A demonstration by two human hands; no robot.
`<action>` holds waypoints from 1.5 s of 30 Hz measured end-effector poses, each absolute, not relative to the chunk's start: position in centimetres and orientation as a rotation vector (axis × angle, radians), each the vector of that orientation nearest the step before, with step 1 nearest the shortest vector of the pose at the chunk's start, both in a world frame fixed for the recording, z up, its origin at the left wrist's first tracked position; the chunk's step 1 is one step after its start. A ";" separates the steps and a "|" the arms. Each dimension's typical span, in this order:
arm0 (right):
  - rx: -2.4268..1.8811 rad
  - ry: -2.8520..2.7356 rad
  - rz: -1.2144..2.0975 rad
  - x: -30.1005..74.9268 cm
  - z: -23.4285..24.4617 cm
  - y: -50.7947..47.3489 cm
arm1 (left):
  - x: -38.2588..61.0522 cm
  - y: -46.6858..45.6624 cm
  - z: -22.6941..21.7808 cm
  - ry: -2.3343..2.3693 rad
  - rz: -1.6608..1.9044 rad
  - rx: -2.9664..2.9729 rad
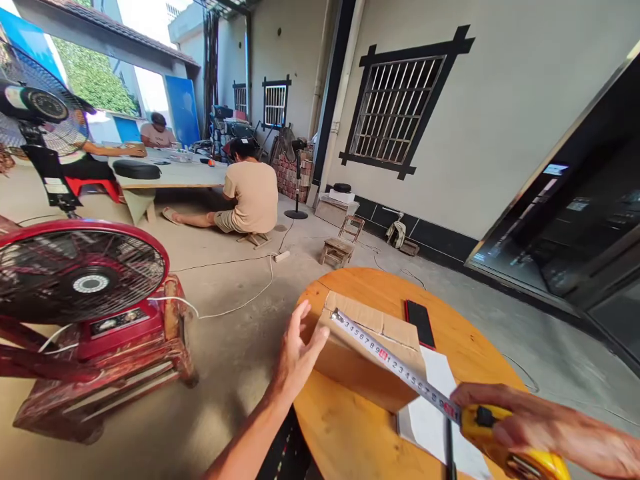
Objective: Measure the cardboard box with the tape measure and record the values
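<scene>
A cardboard box [373, 353] lies on a round wooden table [350, 440]. My left hand [299, 350] rests against the box's left end, fingers spread and open. My right hand [505, 417] grips a yellow tape measure [515, 450] at the lower right. Its white blade [395, 363] stretches across the top of the box, with its hook at the far left corner. A white sheet of paper [435, 407] lies under the box's right side. A dark phone [420, 323] sits just beyond the box.
A red floor fan [85, 273] on a red frame stands at left. A person in a beige shirt [250, 193] sits on the concrete floor by a low table [175, 175]; other people sit behind. Small wooden stools [340, 250] and cables lie on the floor.
</scene>
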State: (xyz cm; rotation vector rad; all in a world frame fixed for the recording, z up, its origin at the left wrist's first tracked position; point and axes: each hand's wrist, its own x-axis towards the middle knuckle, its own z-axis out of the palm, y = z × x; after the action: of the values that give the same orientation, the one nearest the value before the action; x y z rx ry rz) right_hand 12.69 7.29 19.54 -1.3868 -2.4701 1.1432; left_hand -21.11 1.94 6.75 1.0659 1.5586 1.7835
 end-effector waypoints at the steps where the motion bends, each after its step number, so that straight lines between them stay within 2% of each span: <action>1: -1.401 -2.544 1.217 11.9 21.0 8.8 | -21.0 2.7 6.5 1.528 1.769 1.080; 5: -1.401 -2.640 1.358 8.6 23.4 12.5 | -20.3 4.3 5.2 1.374 1.804 1.126; 11: -1.319 -2.763 1.357 7.6 22.1 15.4 | -19.6 4.5 3.7 1.493 1.927 1.231; 21: -1.520 -2.545 1.613 8.5 23.0 15.7 | -19.4 4.0 5.1 1.695 1.798 1.160; 34: -1.552 -2.416 1.532 9.9 22.9 14.8 | -18.7 4.1 4.4 1.726 1.898 1.129; 37: -1.347 -2.126 1.682 10.7 21.7 12.0 | -18.5 4.1 4.4 1.756 1.923 1.167; 41: -1.202 -1.475 2.012 9.3 18.1 4.4 | -18.9 4.1 4.4 1.695 1.859 1.253; 43: -1.231 -1.253 2.027 7.5 15.5 0.6 | -19.3 4.1 4.4 1.656 1.840 1.265; 45: -1.218 -1.263 1.971 5.4 12.4 -1.8 | -19.6 4.1 4.4 1.641 1.840 1.275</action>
State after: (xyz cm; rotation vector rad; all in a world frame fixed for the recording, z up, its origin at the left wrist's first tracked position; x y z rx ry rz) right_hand 5.43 -1.82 12.35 -1.2183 -1.2631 1.9711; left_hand -19.58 4.13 4.37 1.2754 1.6412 1.8396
